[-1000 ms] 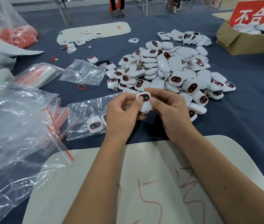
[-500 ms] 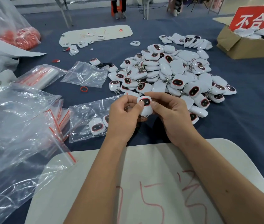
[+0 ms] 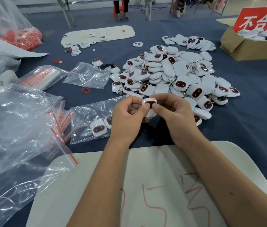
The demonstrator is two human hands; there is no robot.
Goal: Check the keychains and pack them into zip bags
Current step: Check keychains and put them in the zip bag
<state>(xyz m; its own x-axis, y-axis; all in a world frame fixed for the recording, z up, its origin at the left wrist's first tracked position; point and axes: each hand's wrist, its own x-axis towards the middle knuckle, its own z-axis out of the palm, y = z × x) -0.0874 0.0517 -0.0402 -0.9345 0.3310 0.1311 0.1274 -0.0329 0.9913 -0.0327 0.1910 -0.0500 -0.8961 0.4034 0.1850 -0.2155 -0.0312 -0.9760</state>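
Note:
I hold one white keychain [image 3: 149,102] with a black, red-rimmed face between both hands above the blue table. My left hand [image 3: 128,117] pinches its left side and my right hand [image 3: 173,115] pinches its right side, both thumbs pressing on the face. A small red light glows at its top. A large pile of the same keychains [image 3: 175,74] lies just beyond my hands. A clear zip bag [image 3: 88,118] to the left of my left hand holds two keychains.
Loose clear zip bags with red strips [image 3: 15,128] cover the left side. A white board with red writing [image 3: 146,185] lies under my forearms. A cardboard box [image 3: 250,48] with a red sign stands at the back right. A red ring [image 3: 86,90] lies near an empty bag [image 3: 87,76].
Both thumbs have slid further onto the keychain's face, and a red light now shows at its top. The hands stay in the same place.

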